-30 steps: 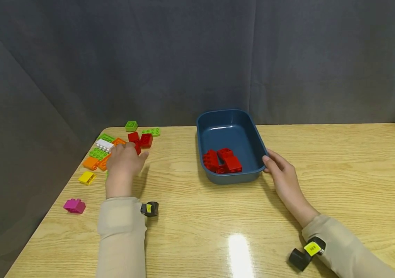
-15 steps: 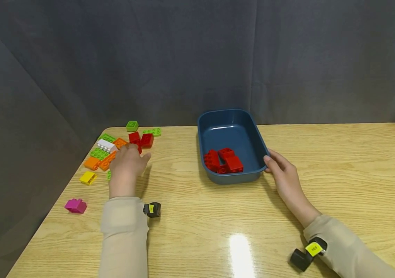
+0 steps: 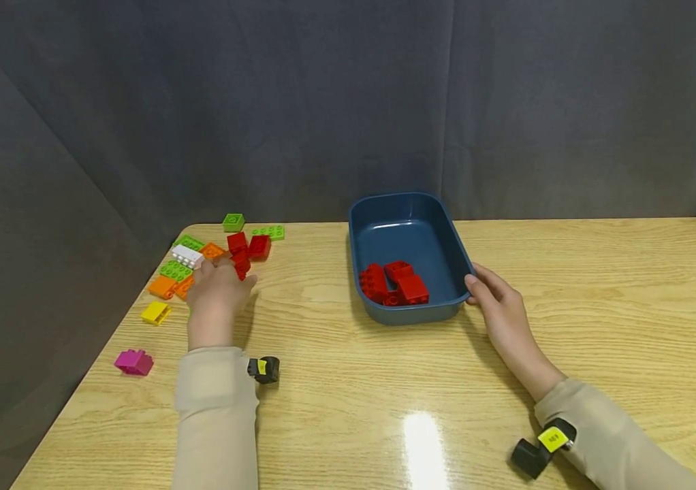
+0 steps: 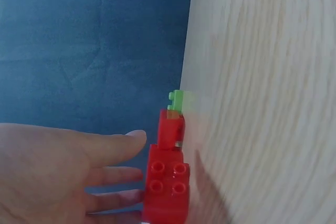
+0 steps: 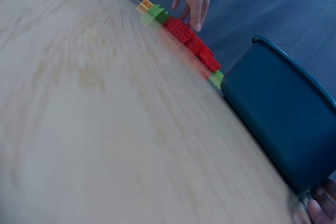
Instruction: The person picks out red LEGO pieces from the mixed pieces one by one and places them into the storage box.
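My left hand (image 3: 218,301) is over the brick pile at the table's left, its fingers fairly straight. In the left wrist view the thumb stands apart from the other fingers, whose tips reach a red toy brick (image 4: 168,187) with studs on top. Whether they touch it I cannot tell. Other red bricks (image 3: 259,248) lie just beyond. On the right, my right hand (image 3: 500,313) grips the near right corner of a dark blue bin (image 3: 412,314), thumb on the rim and fingers mostly hidden behind it. Several red bricks (image 3: 410,290) lie in the bin's near end.
Left of my left hand are a white brick (image 3: 186,256), orange bricks (image 3: 163,287), green bricks (image 3: 175,270) and a yellow brick (image 3: 155,313). A magenta brick (image 3: 134,362) lies closer to me. A grey curtain (image 3: 323,109) hangs behind the wooden table (image 3: 336,381).
My left hand has shifted slightly toward me and left over the last half second, uncovering more of the red bricks. The right hand and the bin look unmoved.
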Motion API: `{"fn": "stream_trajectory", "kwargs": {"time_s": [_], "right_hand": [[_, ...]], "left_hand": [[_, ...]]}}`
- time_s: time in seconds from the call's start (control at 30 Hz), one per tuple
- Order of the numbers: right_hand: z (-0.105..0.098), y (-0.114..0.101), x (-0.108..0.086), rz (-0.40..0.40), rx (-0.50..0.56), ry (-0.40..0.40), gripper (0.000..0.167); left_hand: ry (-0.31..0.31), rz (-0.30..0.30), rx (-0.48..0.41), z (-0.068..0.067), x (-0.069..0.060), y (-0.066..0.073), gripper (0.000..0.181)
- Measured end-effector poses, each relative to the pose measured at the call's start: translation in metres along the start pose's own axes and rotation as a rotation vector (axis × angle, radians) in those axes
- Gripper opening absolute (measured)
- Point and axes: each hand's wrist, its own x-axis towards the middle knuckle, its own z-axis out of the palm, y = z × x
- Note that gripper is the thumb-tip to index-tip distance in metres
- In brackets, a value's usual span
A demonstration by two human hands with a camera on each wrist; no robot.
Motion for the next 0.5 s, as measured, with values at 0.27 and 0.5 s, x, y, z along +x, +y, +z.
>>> {"fn": "stream_trajectory", "kwargs": {"time_s": [0.27, 0.5], "right_hand": [[0.0005, 0.0002, 0.0005, -0.002, 0.003, 0.000, 0.058], [-0.0002, 0.0004, 0.0008, 0.002, 0.007, -0.001, 0.058]], "left_hand": [[0.004, -0.013, -0.024, 0.0042, 0.0034, -0.0027, 0.061], [0.023, -0.005, -0.005, 0.0081, 0.0063, -0.0013, 0.060]]}}
